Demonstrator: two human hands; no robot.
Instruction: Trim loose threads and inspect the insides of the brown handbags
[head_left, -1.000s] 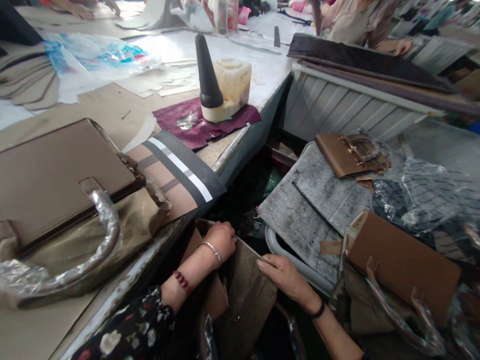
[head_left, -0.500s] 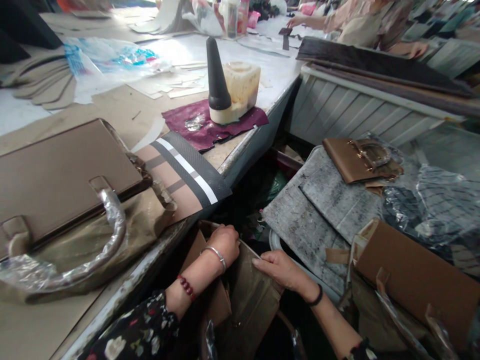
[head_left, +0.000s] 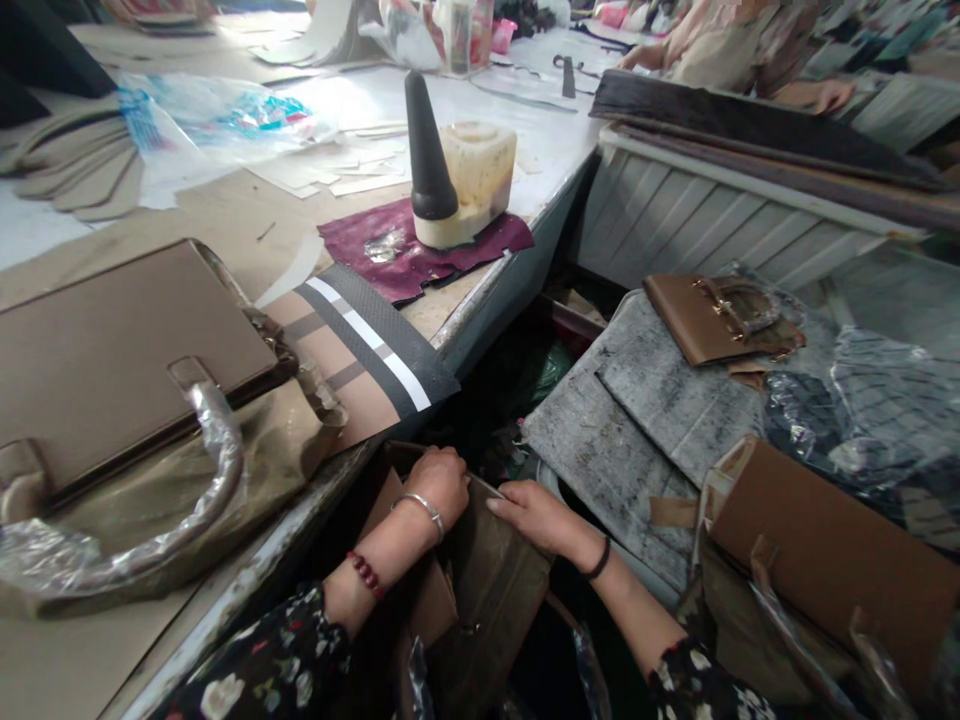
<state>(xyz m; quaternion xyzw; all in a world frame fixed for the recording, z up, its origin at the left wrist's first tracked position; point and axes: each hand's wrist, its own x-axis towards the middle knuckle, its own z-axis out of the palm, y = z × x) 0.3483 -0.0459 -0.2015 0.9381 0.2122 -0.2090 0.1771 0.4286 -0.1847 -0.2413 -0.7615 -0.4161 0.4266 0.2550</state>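
Note:
Below the table edge, a brown handbag (head_left: 499,565) with an olive-brown lining or panel lies across my lap. My left hand (head_left: 439,485), wearing a silver bangle and a red bead bracelet, is closed on the bag's upper edge. Just to its right, my right hand (head_left: 536,512), with a dark band at the wrist, pinches the same edge, thumb on top. Plastic-wrapped handles hang at the bag's lower part in shadow. The fingertips of my left hand are hidden behind the edge.
On the table (head_left: 225,220) at left lies a larger taupe handbag (head_left: 135,350). A glue container (head_left: 480,175) with a black cone stands on a maroon scrap (head_left: 360,245). At right are a grey board (head_left: 600,400), brown handbags (head_left: 832,540) and a ribbed bin (head_left: 660,200). A co-worker (head_left: 720,60) is behind.
Both my hands and the bag's edge have shifted slightly left, the right hand with more of its sleeve showing. The co-worker's hand has drawn back from a dark strip on the table.

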